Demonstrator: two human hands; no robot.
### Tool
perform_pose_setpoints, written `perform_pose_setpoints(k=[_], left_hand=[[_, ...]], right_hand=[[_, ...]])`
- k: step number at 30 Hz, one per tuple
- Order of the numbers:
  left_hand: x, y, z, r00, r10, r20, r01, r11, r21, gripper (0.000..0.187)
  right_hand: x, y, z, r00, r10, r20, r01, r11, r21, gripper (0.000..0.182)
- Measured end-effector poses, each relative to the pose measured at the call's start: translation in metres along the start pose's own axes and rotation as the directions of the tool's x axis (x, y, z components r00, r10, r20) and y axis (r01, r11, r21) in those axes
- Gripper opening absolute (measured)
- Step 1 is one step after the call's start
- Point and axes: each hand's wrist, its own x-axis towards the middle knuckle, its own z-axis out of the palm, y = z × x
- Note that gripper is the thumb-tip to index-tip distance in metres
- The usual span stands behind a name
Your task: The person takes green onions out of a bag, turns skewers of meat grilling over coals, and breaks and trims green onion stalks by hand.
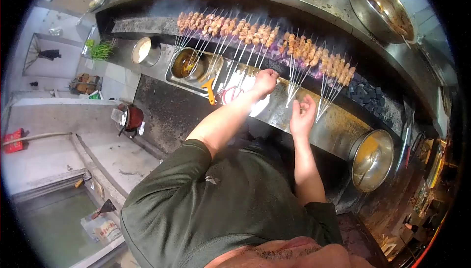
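Observation:
Meat skewers [252, 33] lie in a long row across the smoking grill, split into several groups. Their thin metal ends point toward me. My left hand [266, 81] is closed at the grill's near edge, between the left and middle groups; whatever its fingers hold, if anything, is hidden. Just right of it, my right hand [302, 116] is half curled, thumb and fingers apart, with nothing visible in it. It is beside the handle ends of the middle skewers [299, 52]. The right skewers [337, 69] lie beyond it.
A tray [169, 77] with a pot [188, 64] and an orange-handled brush [210, 91] stands left of my hands. Black charcoal [365, 93] fills the grill's right part. A metal bowl [360, 182] with yellow powder is at the right; another bowl [409, 27] stands above the grill.

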Motion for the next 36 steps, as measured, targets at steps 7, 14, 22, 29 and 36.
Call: perform_pose_setpoints(k=[7, 14, 22, 29, 36], left_hand=[[-0.005, 0.016, 0.002, 0.97, -0.198, 0.143, 0.216, 0.969, -0.119, 0.022], [0.0, 0.019, -0.004, 0.943, -0.229, 0.241, 0.267, 0.953, -0.14, 0.02], [-0.018, 0.021, -0.026, 0.98, -0.124, 0.158, 0.121, 0.992, 0.026, 0.029], [-0.062, -0.005, -0.15, 0.94, 0.314, -0.135, -0.256, 0.908, 0.333, 0.027], [-0.024, -0.028, -0.23, 0.877, 0.465, -0.123, -0.411, 0.856, 0.313, 0.03]], right_hand=[[-0.001, -0.006, -0.015, 0.999, -0.018, -0.037, 0.02, 0.999, 0.05, 0.045], [-0.004, 0.0, -0.012, 1.0, 0.016, 0.024, -0.018, 0.996, 0.088, 0.045], [-0.013, -0.035, 0.006, 0.987, -0.138, 0.083, 0.125, 0.981, 0.146, 0.043], [-0.019, -0.04, 0.098, 0.943, 0.109, 0.313, -0.12, 0.993, 0.013, 0.066], [0.004, -0.041, 0.199, 0.988, 0.155, 0.025, -0.127, 0.881, -0.456, 0.109]])
